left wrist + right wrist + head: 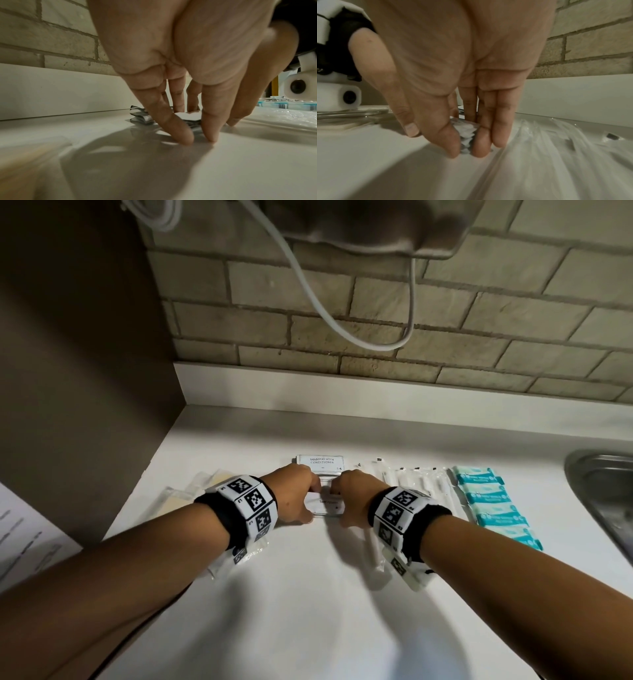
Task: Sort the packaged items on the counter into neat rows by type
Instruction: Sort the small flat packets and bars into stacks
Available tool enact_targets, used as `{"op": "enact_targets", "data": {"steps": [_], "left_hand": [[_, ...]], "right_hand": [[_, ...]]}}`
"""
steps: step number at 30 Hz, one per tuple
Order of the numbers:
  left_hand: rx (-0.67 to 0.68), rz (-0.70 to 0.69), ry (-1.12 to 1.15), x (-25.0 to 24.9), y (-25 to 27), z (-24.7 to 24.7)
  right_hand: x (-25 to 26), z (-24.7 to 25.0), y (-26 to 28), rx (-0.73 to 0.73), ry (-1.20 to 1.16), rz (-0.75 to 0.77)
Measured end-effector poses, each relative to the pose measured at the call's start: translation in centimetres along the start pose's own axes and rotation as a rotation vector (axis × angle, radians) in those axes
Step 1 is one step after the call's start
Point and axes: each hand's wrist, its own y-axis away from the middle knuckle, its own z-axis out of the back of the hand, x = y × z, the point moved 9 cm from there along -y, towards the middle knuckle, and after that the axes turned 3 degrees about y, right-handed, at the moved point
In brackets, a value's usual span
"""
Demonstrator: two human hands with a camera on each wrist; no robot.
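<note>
Two forearms (137,559) rise from the lower frame; left hand (294,499) and right hand (356,498) each hold a pinching grip on one end of the white sachets (327,504), mid-frame on the table (308,604). Squaring edges gently, flush beneath the shampoo sachet (320,463) beyond, seems wise.

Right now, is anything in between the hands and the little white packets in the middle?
No, nothing visible. The left hand and right hand already grip the white packets from either side, fingertips down on the counter. The toothbrush packs lie beside the right hand, not between.
</note>
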Motion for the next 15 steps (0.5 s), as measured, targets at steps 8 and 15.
{"op": "enact_targets", "data": {"steps": [8, 15], "left_hand": [[-0.003, 0.015, -0.018, 0.12, -0.16, 0.33], [-0.007, 0.022, -0.038, 0.08, 0.09, 0.52]], "right_hand": [[-0.1, 0.08, -0.22, 0.007, -0.049, -0.009], [-0.03, 0.25, -0.49, 0.004, -0.048, -0.003]]}}
